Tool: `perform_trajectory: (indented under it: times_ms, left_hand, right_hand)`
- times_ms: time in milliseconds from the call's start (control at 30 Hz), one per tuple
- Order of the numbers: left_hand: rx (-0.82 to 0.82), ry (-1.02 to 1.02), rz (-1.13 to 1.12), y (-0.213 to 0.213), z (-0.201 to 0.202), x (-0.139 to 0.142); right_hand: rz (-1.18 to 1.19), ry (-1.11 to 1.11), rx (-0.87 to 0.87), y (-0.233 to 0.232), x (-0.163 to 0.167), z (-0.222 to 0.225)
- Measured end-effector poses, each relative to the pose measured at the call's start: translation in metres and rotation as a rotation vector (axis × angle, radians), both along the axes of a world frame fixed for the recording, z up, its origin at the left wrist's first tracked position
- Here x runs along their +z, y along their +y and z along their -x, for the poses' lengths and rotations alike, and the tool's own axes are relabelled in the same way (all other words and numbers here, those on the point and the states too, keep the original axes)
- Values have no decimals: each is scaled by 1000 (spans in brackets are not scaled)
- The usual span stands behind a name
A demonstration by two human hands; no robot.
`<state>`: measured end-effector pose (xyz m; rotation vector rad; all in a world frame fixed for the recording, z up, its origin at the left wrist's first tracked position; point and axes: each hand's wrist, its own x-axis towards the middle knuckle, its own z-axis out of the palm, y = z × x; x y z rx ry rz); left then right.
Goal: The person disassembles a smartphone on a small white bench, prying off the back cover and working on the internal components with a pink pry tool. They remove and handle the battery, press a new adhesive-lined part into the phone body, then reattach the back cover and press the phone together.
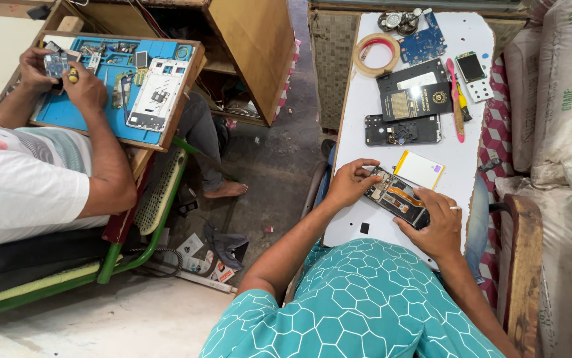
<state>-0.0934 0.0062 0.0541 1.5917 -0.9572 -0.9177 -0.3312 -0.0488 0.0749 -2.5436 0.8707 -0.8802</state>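
While the left hand (349, 182) grips the opened phone's (397, 197) top end on the white table (379, 119), the right hand (435, 225) clasps the lower end, and it looks wise to keep it flat and steady.

Soft, even daylight fills the scene, bright enough that colours read clearly. The white tabletop (458, 159) on the right is the brightest surface and comes close to washing out at its far end, with a mild sheen but no hard glare. Shadows are faint and short: a soft one lies under the opened phone (397, 197) and beneath the hands holding it. The darkest areas are the wooden cabinet's (246, 46) interior at the far centre and the floor under the green-framed chair (153, 232) on the left. Focus is sharp across most of the frame. The wide lens bends straight lines near the edges, and the near left corner looks slightly pale and soft.
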Motion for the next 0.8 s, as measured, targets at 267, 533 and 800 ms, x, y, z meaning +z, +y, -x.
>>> perform_trajectory:
  times_ms: [267, 533, 800]
  left_hand:
    - [29, 41, -6, 1, 1, -5]
    - [47, 112, 34, -5, 2, -15]
    - [32, 375, 159, -6, -3, -19]
  right_hand:
    - [23, 18, 7, 0, -5, 1]
    - [43, 54, -15, 2, -2, 1]
    - [40, 4, 44, 1, -5, 3]
